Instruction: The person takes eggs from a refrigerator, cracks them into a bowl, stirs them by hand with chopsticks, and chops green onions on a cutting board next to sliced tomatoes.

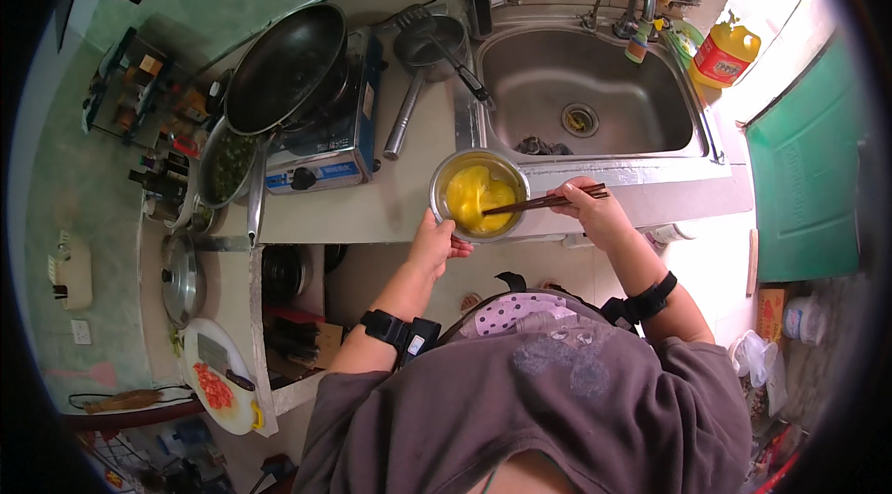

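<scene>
My left hand [433, 245] grips the near left rim of a round metal bowl [437, 205], which is by the counter's front edge. In the bowl lies bright yellow beaten egg [468, 195]. A pair of dark wooden chopsticks [540, 202] is held in my right hand [589, 209], to the right of the bowl. Their tips dip into the egg. The bowl is tilted a little; whether its base touches the counter cannot be seen.
A stainless sink [529, 83] lies beyond the bowl. At left, a wok [289, 69] sits on a gas stove [320, 173], with a pan of chopped greens [231, 163] beside it. A saucepan [431, 51] holds a slotted spatula [446, 48]. A cutting board [233, 417] bears a cleaver [212, 353] and chopped red pieces [211, 386].
</scene>
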The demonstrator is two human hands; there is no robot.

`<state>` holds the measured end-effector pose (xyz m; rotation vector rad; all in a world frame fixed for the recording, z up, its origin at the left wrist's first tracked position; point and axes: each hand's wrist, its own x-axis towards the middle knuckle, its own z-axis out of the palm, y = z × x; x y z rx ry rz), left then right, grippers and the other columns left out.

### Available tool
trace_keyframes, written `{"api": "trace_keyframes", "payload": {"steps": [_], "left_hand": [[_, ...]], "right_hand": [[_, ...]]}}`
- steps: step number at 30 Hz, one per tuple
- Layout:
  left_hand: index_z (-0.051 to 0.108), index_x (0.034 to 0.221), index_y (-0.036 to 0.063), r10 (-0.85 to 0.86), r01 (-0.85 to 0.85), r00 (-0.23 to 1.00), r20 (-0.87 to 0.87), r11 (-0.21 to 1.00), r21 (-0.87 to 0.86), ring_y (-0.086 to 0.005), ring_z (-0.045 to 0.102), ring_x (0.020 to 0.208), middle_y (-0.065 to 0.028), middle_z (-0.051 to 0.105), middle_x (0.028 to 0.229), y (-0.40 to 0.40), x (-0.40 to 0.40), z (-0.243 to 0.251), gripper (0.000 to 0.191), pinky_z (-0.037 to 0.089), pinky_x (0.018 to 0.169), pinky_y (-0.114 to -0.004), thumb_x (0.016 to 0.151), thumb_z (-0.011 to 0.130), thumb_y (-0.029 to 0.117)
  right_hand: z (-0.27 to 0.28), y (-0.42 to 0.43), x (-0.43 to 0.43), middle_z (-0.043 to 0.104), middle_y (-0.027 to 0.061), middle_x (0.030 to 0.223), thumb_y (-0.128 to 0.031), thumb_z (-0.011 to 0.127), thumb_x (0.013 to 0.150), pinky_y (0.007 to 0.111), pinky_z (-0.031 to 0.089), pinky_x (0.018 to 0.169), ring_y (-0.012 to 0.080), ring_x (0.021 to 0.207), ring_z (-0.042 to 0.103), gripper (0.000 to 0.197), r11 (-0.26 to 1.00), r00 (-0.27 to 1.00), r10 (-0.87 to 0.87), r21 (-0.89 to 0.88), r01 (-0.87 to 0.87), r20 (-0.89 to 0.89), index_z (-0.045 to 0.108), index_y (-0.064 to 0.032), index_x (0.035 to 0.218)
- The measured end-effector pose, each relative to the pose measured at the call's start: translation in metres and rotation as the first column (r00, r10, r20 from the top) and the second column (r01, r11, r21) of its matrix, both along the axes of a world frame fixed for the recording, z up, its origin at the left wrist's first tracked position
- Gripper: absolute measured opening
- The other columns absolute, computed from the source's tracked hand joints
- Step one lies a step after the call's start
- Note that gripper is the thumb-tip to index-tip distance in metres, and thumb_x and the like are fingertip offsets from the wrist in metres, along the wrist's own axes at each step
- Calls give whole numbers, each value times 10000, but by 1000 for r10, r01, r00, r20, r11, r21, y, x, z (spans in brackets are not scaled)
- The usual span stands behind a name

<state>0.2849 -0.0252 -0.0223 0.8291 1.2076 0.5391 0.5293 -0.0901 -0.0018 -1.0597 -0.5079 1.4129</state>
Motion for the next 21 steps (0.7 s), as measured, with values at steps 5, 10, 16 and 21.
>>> {"api": "trace_keyframes", "payload": {"steps": [5,10,16,21], "left_hand": [[268,1090,77,-13,13,1000,2,1000,-6,-196,531,481,-138,509,690,3,-1,-2,309,467,411,-274,785,313,53],[272,1101,97,4,-4,1000,9,1000,-16,-202,528,482,-132,505,689,2,-1,0,333,466,414,-279,776,330,55],[283,1053,73,-12,12,1000,18,1000,-8,-198,540,480,-143,517,672,3,-1,0,256,472,409,-275,799,316,64],[284,1056,77,-1,1,1000,16,1000,-4,-196,540,483,-141,518,674,2,-4,0,268,471,411,-269,790,316,64]], "right_hand": [[-13,3,-1,533,120,858,-94,451,813,311,428,801,201,848,522,113,999,998,1,-32,-3,-57,481,15,820],[-10,18,0,535,115,857,-110,452,817,317,446,762,203,827,527,130,991,992,-122,47,122,2,494,10,843],[-1,16,6,541,115,839,-123,474,802,303,455,739,194,803,534,142,988,988,-138,72,133,68,495,13,841],[36,-6,9,553,109,810,-129,481,799,266,457,718,176,768,544,170,996,841,76,-73,-43,536,508,35,833]]}}
